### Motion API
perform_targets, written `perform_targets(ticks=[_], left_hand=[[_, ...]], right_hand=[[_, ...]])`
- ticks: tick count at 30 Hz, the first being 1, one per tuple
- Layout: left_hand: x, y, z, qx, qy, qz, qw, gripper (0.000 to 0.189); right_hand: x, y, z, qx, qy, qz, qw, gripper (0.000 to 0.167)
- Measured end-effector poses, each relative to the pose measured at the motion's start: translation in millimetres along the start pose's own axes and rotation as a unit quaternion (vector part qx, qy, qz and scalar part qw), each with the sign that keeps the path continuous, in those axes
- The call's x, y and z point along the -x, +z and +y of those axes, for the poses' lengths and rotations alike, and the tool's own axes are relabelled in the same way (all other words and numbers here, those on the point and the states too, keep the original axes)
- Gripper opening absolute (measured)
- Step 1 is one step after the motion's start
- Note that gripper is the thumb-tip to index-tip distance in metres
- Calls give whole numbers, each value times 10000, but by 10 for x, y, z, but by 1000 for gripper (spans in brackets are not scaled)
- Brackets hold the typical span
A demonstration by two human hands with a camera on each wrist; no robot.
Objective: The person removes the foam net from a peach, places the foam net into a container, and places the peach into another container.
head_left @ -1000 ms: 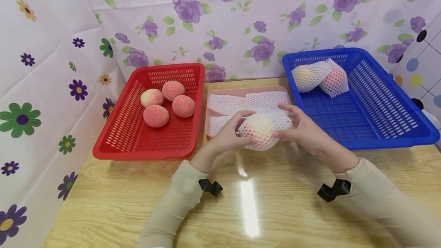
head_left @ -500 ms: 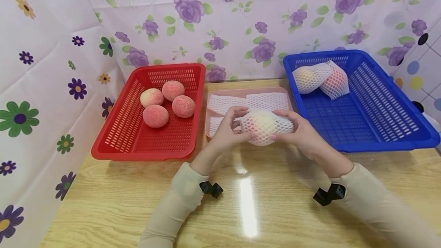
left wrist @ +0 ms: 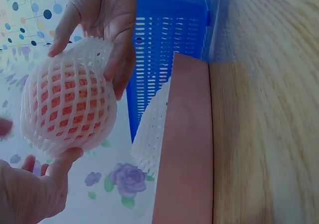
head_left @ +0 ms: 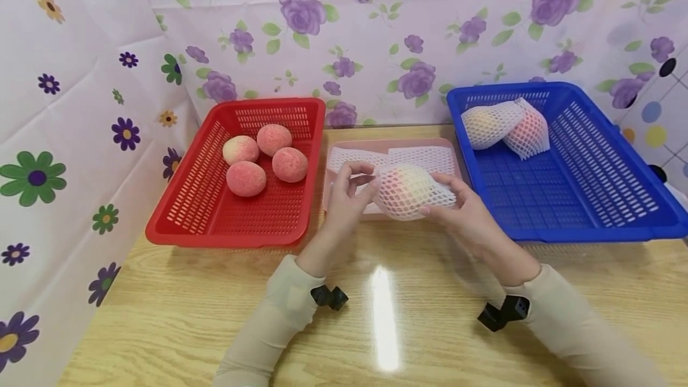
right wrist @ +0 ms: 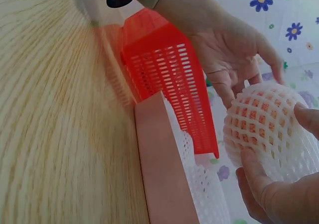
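Observation:
A red-and-yellow peach [head_left: 407, 193] in a white foam net sleeve is held up before the pink tray [head_left: 442, 143]. My right hand [head_left: 473, 220] grips it, thumb on the near side and fingers behind; the right wrist view shows the netted peach [right wrist: 269, 129] between thumb and fingers. At its other end is my left hand [head_left: 344, 205], fingers loosely bent. In the left wrist view, the left thumb [left wrist: 70, 157] reaches the net's edge while a blurred fingertip lies apart from it. Flat foam nets [head_left: 421, 155] lie in the tray.
On the left, a red basket [head_left: 269, 239] contains several bare peaches [head_left: 246, 178]. A blue basket [head_left: 586, 234] on the right holds two netted peaches [head_left: 527, 130] at its back left. Flowered cloth [head_left: 371, 34] hangs behind the wooden table [head_left: 430, 315].
Both hands held the netted peach earlier; my left hand has since drawn back to its left end and loosened. The right hand has closed in, and the peach has risen slightly.

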State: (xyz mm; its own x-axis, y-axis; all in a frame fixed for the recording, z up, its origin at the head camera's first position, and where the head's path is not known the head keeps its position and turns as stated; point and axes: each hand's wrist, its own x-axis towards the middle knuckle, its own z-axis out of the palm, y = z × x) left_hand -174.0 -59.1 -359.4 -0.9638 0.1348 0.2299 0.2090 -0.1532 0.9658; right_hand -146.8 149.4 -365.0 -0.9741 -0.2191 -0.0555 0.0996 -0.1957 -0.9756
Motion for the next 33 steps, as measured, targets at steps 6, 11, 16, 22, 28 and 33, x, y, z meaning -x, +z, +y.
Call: perform_targets(ticks=[6,11,16,22,28,33], left_hand=[[-3,-48,10,15,75,124,9999,15],[-1,-180,67,-794,250,-413,9957,25],[1,-274,181,-977,54,-947,9907,39],[18,-287,251,-979,-334,-1425,9844,57],[29,-302,262,-1260,-321,-1700,9768,63],[30,-309,270,-2298,274,-1780,9564,60]], right_hand=[[-30,19,43,-453,105,-27,9989,56],[-50,32,93,-740,95,-194,9970,49],[-70,51,106,-809,-36,-426,9958,46],[-74,66,105,-968,-58,-537,9938,48],[-63,65,114,-979,-78,-597,9934,48],[-68,45,148,-961,-205,-859,9915,44]])
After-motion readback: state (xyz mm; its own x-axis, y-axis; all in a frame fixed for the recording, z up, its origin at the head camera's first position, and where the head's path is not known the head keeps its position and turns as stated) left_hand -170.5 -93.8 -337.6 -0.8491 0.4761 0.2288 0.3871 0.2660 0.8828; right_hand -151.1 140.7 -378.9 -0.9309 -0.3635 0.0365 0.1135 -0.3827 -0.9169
